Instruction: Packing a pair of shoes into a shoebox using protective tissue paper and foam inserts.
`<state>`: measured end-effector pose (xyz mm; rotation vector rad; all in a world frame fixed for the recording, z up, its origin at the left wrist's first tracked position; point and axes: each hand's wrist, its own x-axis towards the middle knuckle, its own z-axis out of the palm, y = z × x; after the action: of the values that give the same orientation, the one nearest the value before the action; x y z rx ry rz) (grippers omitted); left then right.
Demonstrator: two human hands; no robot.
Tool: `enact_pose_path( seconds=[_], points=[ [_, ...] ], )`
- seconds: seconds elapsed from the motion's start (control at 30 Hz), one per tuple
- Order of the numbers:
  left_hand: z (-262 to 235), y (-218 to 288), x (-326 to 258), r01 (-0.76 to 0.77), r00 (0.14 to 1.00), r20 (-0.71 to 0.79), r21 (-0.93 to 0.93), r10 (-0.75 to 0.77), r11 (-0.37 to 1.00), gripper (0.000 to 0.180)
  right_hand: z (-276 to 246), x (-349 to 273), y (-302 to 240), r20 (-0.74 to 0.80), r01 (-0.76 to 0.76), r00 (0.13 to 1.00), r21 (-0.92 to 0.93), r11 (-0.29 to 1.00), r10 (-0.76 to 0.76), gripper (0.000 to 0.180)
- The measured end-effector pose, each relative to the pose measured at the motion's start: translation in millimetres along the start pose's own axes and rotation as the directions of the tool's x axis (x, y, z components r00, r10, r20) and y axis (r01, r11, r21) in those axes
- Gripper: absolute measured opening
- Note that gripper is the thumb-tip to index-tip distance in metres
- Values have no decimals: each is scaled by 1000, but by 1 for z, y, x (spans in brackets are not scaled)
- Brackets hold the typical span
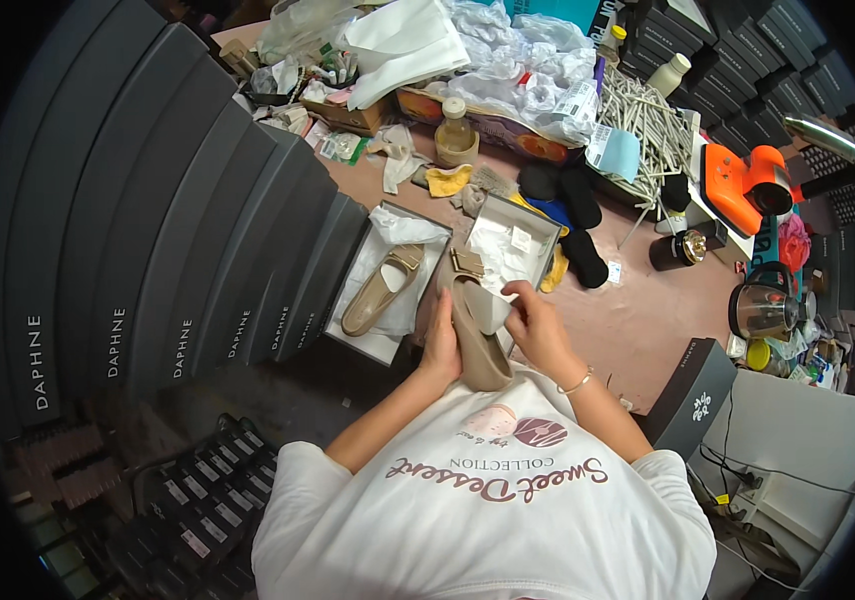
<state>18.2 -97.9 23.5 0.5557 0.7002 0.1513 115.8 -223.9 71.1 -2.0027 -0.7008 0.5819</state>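
My left hand (441,345) gripped the beige flat shoe (478,340) at my chest, while my right hand (536,325) pinched white tissue paper (493,262) at its opening. Tugging could have torn it. Beyond, its mate (380,290) lay in an open box (378,345) on the worktop (648,320).

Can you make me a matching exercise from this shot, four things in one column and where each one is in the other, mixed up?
Things:
1. beige shoe
2. second shoe
3. orange tool
4. kettle

Places:
A. lying in the open box
B. far right, below the orange tool
C. between the left hand and right hand
D. upper right, on a white surface

Pairs: 1-C, 2-A, 3-D, 4-B
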Motion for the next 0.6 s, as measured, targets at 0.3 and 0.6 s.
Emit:
enact_pose_path(
  seconds=[0.3,0.6],
  points=[
    [14,8,-1,53,998,24,13,-54,998,58,-9,-10,3,-86,-111,985,341,933,149,9],
    [10,1,7,-89,995,57,135,82,987,52,-9,-26,8,125,187,978,-146,972,-169,30]
  ],
)
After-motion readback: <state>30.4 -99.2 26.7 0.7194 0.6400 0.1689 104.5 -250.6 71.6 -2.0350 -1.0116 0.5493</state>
